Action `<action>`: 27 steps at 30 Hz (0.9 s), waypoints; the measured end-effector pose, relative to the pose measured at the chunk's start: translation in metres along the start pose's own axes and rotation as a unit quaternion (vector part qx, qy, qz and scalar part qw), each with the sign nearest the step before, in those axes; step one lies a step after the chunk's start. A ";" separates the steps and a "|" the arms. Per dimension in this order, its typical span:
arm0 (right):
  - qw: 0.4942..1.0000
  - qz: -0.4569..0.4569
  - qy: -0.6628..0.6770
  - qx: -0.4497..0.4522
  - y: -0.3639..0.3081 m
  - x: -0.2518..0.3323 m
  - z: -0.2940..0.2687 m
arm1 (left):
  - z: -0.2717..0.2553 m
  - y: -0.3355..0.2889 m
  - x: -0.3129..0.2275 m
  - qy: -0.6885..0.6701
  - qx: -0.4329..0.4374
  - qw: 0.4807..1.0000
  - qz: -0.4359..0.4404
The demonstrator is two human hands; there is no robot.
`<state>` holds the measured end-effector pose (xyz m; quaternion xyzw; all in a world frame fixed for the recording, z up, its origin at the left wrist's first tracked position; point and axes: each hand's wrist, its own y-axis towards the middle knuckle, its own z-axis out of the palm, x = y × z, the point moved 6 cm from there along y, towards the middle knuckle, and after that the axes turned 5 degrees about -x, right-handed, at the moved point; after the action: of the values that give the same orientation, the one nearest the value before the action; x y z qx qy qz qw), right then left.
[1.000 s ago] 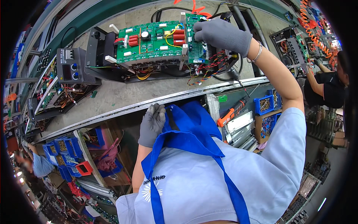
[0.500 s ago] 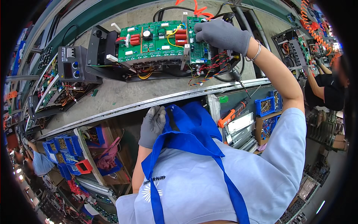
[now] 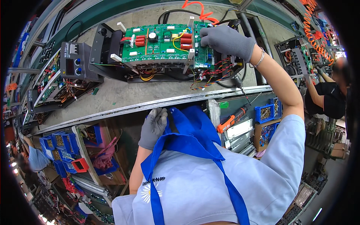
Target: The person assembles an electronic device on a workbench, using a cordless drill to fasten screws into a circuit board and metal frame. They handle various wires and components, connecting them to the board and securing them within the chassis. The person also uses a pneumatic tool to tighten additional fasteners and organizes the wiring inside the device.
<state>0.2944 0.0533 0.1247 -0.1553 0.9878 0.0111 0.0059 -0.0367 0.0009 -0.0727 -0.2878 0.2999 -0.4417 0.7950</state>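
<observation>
The narrow green circuit board (image 3: pixel 201 54) above the grey workbench (image 3: pixel 131 92) is partly covered by the grey-gloved right hand (image 3: pixel 229 42), grip hidden; the grey-gloved left hand (image 3: pixel 153 128) is held apart, curled, contents unclear. Presumably light, stiff, fragile: best gripped by its edges.

A grey box with two blue knobs (image 3: pixel 75 62) sits at the upper left. Below it, at the lower left, are blue bins (image 3: pixel 71 144) full of small metal bits, with a little red box (image 3: pixel 84 162) just beside them and a pink cloth (image 3: pixel 105 159) near. Right of the middle lies an orange and black hand tool (image 3: pixel 227 123), near a blue bin (image 3: pixel 258 114). An orange curly hose (image 3: pixel 309 5) hangs at the upper right, and a person in a black shirt (image 3: pixel 332 98) is at the right edge.
</observation>
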 end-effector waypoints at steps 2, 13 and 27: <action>1.000 -0.005 0.002 0.000 0.001 -0.001 0.001 | 0.000 -0.001 0.000 -0.002 0.023 1.000 -0.008; 1.000 -0.003 -0.020 0.008 0.001 0.000 0.003 | -0.004 0.002 0.002 -0.013 0.011 1.000 -0.024; 1.000 -0.009 0.016 -0.018 -0.005 0.007 -0.013 | -0.013 0.007 0.005 -0.001 0.078 0.997 0.012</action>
<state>0.2889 0.0456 0.1373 -0.1646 0.9859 0.0263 -0.0126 -0.0402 -0.0026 -0.0876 -0.2217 0.2677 -0.4538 0.8205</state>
